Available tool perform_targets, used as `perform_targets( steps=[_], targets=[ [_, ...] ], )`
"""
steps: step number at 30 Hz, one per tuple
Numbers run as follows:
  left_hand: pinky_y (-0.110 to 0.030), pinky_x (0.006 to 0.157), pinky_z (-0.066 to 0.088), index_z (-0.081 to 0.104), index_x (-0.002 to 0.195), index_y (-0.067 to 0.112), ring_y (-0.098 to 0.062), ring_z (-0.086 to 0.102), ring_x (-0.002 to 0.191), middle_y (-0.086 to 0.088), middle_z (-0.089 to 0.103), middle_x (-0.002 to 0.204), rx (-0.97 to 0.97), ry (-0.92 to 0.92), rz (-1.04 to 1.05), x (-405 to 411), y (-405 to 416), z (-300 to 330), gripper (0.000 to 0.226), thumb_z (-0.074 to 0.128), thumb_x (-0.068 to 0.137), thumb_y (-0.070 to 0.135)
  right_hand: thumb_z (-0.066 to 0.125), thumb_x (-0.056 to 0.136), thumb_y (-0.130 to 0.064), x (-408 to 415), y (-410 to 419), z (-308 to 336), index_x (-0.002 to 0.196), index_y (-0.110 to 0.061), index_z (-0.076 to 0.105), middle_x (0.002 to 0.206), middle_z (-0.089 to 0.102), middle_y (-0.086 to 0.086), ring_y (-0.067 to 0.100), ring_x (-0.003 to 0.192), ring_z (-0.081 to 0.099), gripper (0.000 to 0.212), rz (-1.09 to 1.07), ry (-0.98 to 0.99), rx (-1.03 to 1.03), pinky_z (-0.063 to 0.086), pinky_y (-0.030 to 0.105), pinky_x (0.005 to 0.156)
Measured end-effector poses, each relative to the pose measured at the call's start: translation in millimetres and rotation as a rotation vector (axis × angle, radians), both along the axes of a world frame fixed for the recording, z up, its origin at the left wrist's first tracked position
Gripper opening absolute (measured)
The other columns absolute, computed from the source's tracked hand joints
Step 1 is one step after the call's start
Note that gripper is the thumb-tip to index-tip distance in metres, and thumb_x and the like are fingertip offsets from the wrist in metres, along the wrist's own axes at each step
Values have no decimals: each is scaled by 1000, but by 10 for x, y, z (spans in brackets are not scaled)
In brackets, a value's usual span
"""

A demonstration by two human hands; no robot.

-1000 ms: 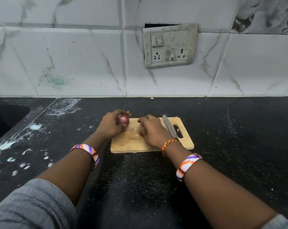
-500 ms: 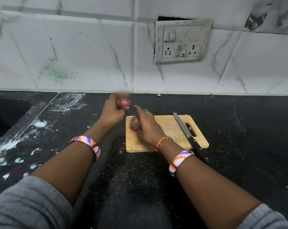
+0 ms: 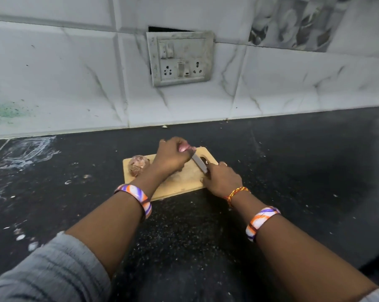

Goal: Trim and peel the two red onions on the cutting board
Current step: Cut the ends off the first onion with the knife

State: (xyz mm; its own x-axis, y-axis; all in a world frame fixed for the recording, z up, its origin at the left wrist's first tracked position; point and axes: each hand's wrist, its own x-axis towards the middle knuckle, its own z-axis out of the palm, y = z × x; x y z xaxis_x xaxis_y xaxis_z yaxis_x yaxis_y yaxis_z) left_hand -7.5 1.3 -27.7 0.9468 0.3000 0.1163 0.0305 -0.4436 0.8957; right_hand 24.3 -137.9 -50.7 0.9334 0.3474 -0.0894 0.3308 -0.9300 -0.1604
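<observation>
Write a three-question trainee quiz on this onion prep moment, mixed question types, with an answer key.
1. True or false: the right hand grips the knife.
2. Where does the second onion lie? A) at the left end of the cutting board B) on the black counter C) in the sink
3. Fill in: the left hand holds a red ____ against the blade.

Key: 1 true; 2 A; 3 onion.
</observation>
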Motion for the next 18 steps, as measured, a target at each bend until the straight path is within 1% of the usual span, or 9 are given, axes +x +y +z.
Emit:
perform_targets(
  steps=[3, 5, 6, 8, 11, 13, 15, 16, 18],
  targets=[
    [-38, 69, 53, 49, 111, 8, -27, 59, 76, -20, 60, 107, -39, 99, 66, 33, -66, -175, 35, 65, 81, 19, 42, 95, -20, -55, -77, -18, 130, -10, 45, 124, 48, 14, 33, 111, 54, 36, 16, -6, -17, 48, 45, 92],
    [-39, 81, 52, 47, 116, 5, -31, 61, 93, -18, 59, 113, 10, 131, 98, 32, -65, -256, 46, 69, 76, 11, 40, 95, -17, -75, -97, -15, 127, -7, 46, 124, 49, 15, 34, 111, 54, 34, -17, 0, 22, 48, 45, 92],
    [-36, 85, 48, 47, 118, 4, -32, 58, 102, -18, 58, 117, 96, 142, 114, 21, -55, -282, 48, 68, 76, 10, 39, 96, -18, -75, -104, -17, 125, -6, 47, 123, 50, 16, 33, 110, 55, 33, -49, 26, 80, 48, 45, 92],
    [-31, 84, 41, 49, 121, 2, -31, 54, 110, -18, 57, 120, 278, 138, 148, -5, -28, -313, 48, 67, 77, 11, 36, 97, -22, -75, -121, -15, 121, -4, 50, 121, 54, 16, 33, 108, 56, 33, -113, 100, 225, 48, 45, 92],
    [-31, 77, 39, 47, 124, 9, -31, 56, 106, -17, 60, 117, 428, 84, 149, -30, 8, -357, 52, 68, 78, 20, 34, 98, -28, -105, -135, -6, 118, -2, 51, 112, 59, 17, 32, 100, 59, 37, -151, 178, 406, 49, 45, 86],
    [-35, 79, 44, 39, 134, 21, -32, 57, 104, -17, 60, 117, 521, 49, 129, -33, 41, -430, 56, 63, 83, 24, 34, 98, -29, -156, -129, 7, 113, -2, 51, 90, 60, 12, 26, 74, 60, 35, -168, 241, 533, 52, 38, 68],
    [-40, 86, 46, 35, 138, 28, -34, 55, 105, -19, 57, 119, 591, 26, 95, -30, 64, -520, 54, 55, 88, 23, 32, 99, -28, -215, -102, 26, 103, -3, 52, 70, 54, 4, 15, 50, 50, 32, -205, 326, 676, 44, 22, 41],
    [-41, 89, 44, 36, 138, 27, -34, 53, 107, -20, 54, 122, 599, 9, 87, -25, 67, -549, 52, 53, 89, 21, 31, 100, -28, -244, -90, 39, 97, -5, 51, 65, 51, 2, 12, 45, 45, 30, -220, 348, 735, 36, 17, 33],
    [-44, 93, 42, 36, 135, 20, -36, 49, 112, -20, 48, 129, 583, -24, 94, -13, 70, -577, 50, 52, 88, 15, 31, 100, -27, -267, -65, 47, 93, -9, 51, 61, 47, 1, 11, 42, 40, 28, -234, 360, 808, 25, 11, 26]
  ],
)
